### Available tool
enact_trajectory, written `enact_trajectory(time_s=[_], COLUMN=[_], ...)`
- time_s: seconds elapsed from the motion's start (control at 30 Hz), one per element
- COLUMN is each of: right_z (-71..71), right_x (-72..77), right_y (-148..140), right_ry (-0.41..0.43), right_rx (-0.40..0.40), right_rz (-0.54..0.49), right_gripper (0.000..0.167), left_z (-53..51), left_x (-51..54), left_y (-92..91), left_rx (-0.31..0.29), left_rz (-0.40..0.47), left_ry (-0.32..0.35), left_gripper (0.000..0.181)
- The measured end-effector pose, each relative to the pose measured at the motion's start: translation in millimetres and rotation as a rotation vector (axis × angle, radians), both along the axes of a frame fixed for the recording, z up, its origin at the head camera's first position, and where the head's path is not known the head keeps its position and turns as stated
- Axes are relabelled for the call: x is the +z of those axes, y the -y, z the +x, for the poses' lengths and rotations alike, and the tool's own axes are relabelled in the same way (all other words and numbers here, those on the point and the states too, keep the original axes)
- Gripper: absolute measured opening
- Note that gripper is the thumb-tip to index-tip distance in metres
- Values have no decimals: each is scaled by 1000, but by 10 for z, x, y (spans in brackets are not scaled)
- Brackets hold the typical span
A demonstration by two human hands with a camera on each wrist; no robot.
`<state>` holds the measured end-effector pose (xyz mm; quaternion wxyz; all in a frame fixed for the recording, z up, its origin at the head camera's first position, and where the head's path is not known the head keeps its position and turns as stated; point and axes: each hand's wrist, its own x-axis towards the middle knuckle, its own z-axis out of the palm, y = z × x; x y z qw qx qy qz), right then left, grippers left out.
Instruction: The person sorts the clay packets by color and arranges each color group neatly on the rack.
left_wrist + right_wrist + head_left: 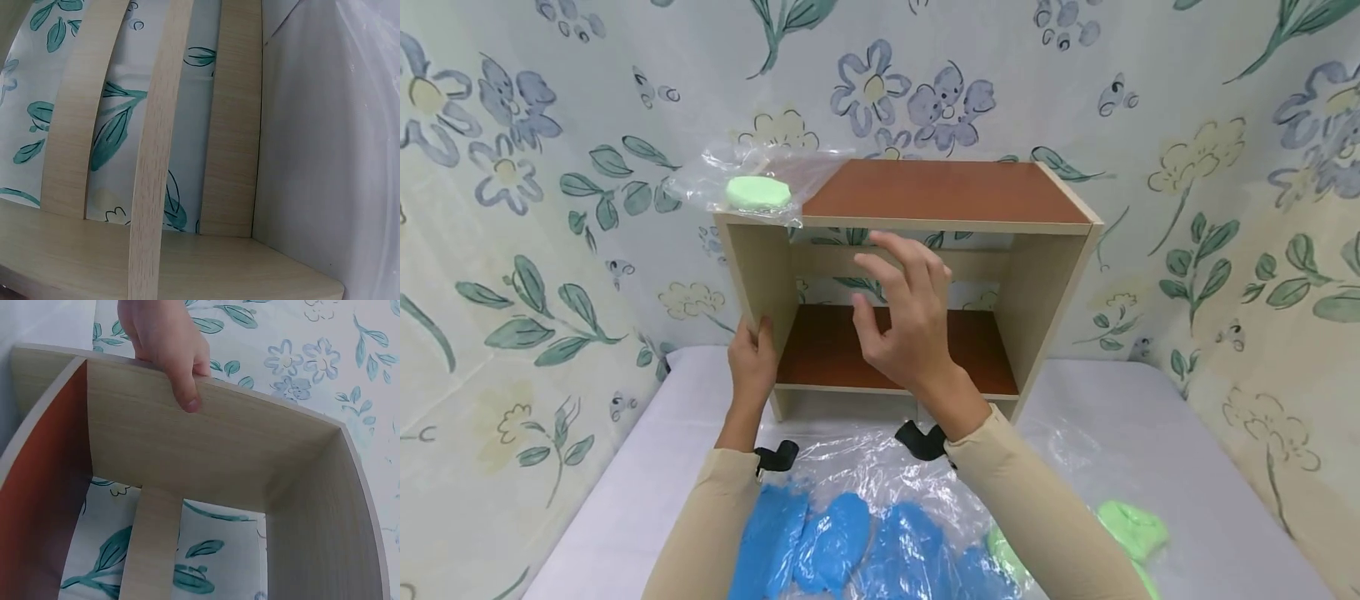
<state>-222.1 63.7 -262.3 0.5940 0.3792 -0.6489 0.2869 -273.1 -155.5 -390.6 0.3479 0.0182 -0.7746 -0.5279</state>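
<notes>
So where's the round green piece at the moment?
In the head view, the round green piece sits amid clear plastic on top of the shelf, at its left end, above the left hand.

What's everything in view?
Open wood-look shelf unit: one, beige and brown, centre
Thin plastic bag: one, clear, unit's top left
Smooth rounded piece: one, light green, with that bag
Crinkled plastic film: count unclear, clear, before unit
Film-covered bundles: several, blue, bottom centre
Lumpy bundles: count unclear, light green, bottom right
Flat surface: one, pale lavender, beneath unit
Floral sheeting: count unclear, whitish, behind unit
Wrist devices: two, black, lower centre
Sleeves: two, beige, forearms
Left hand: one, bare, gripping unit's left side
Right hand: one, bare, before unit
</notes>
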Motion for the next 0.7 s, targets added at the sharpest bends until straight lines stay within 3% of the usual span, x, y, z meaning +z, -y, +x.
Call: enact_trajectory(time_s=[0.17, 0.37, 0.57, 0.7], right_z=[69, 157, 242, 309], right_x=[-150, -376, -603, -740], right_y=[-231, -474, -786, -1032], right_ry=[62, 150, 335, 455], right_rx=[-10, -54, -78, -106], right_rz=[-64, -43, 36, 96], right_gripper=[26, 22, 28, 37], left_z=[13, 5, 5, 25], left_x=[15, 32, 34, 45], left_y=[-18, -3, 16, 47], left_rx=[-15, -3, 7, 4], left_rz=[28, 16, -13, -36], left_ry=[-7, -12, -15, 21], left_gripper=[33, 29, 26, 25])
